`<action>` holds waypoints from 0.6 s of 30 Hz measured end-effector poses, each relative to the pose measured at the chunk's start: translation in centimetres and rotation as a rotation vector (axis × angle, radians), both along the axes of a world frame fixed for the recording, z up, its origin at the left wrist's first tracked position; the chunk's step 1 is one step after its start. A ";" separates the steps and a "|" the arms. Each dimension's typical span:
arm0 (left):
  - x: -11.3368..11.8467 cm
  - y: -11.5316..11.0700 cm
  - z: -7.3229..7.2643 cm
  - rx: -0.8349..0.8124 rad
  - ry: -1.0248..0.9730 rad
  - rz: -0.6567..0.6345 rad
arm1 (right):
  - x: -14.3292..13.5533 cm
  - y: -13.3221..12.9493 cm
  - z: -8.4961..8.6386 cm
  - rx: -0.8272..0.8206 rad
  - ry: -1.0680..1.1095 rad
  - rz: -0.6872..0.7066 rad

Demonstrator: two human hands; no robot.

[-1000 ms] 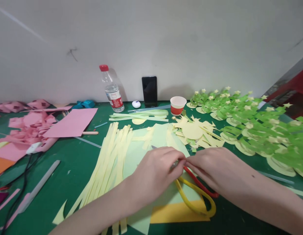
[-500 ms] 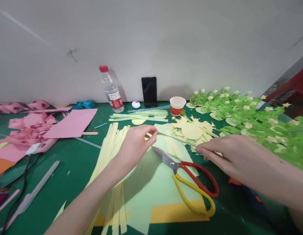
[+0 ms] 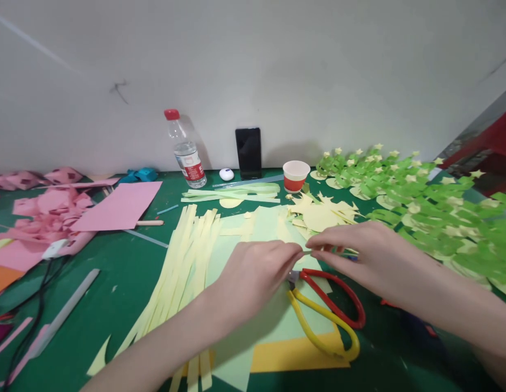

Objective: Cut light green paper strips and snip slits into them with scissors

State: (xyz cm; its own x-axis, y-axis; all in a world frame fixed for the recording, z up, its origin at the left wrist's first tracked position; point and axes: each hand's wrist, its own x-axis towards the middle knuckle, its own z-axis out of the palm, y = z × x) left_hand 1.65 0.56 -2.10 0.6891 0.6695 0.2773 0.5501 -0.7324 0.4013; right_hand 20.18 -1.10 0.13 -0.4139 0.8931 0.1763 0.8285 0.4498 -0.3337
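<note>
My left hand [image 3: 256, 277] pinches one end of a narrow pale green paper strip [image 3: 308, 252], fingers closed. My right hand [image 3: 371, 247] grips the same strip a short way to the right, its fingertips almost touching the left ones. Both hands hover above a stack of light green paper [image 3: 236, 348]. Below them lies a pair of scissors [image 3: 338, 281] with one red and one yellow handle; its blades are hidden behind my left hand. Pale yellow paper strips [image 3: 183, 256] are spread to the left, partly under my left forearm.
Star-shaped paper scraps [image 3: 324, 209] lie beyond my right hand, near a paper cup [image 3: 296, 177]. Green paper plants with stars [image 3: 416, 201] fill the right side. A water bottle [image 3: 189, 158] and a phone [image 3: 249, 152] stand by the wall. Pink paper [image 3: 122, 207] lies left.
My left hand has moved right and down, over the scissor blades. My right hand has shifted slightly left, so the length of strip between the hands is much shorter.
</note>
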 end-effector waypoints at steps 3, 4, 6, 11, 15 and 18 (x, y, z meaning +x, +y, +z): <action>-0.1 -0.1 -0.3 0.006 0.020 0.027 | -0.6 0.2 0.3 -0.083 0.085 -0.011; -0.1 -0.1 -0.3 0.011 0.020 0.029 | -0.7 0.2 0.4 -0.093 0.105 -0.013; -0.2 -0.2 -0.2 0.025 0.014 0.026 | -1.0 0.1 0.4 -0.088 0.133 -0.015; -0.2 -0.6 0.6 0.062 -0.011 0.039 | -1.0 0.0 0.7 -0.104 0.249 -0.006; -0.8 0.0 1.5 0.073 -0.065 0.058 | -0.1 0.2 1.2 -0.051 0.275 -0.060; -1.5 0.7 2.0 0.146 -0.077 0.071 | 1.1 0.4 1.8 0.050 0.171 -0.147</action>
